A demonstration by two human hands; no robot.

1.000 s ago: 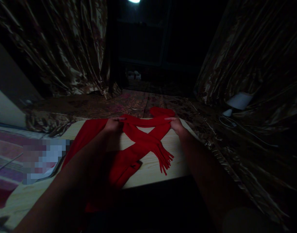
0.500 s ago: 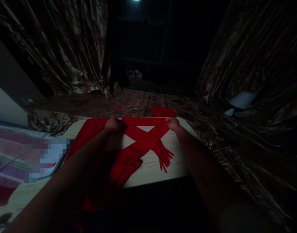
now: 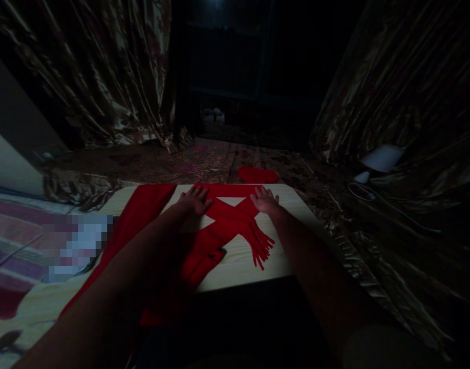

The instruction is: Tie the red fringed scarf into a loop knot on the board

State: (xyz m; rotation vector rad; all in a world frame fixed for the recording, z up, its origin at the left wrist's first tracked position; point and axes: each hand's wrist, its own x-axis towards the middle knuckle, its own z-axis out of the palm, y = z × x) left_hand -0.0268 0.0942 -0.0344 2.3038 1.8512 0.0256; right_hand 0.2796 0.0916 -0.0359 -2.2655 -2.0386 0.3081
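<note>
A red scarf [image 3: 235,219] with a fringed end lies crossed over itself on a pale wooden table [image 3: 250,266], its top run straight along the far edge. My left hand [image 3: 195,199] rests flat with spread fingers on the scarf's far left corner. On the far right corner lies my right hand [image 3: 264,199], its fingers also spread. Another length of red cloth [image 3: 143,215] stretches down the table's left side, partly behind my left forearm. Close to me is a folded red piece [image 3: 204,269], half in shadow; I cannot tell whether these pieces join.
A red rounded item [image 3: 258,174] sits beyond the table's far edge. At the left lie a blurred-out flat object [image 3: 77,248] and striped fabric [image 3: 16,241]. A white lamp [image 3: 383,158] with its cord stands at the right. Patterned curtains [image 3: 123,77] hang behind.
Both hands have let go of the scarf's far corners and now lie flat on them, fingers spread. The red cloth at the left has shifted, showing bare wood between it and my left hand.
</note>
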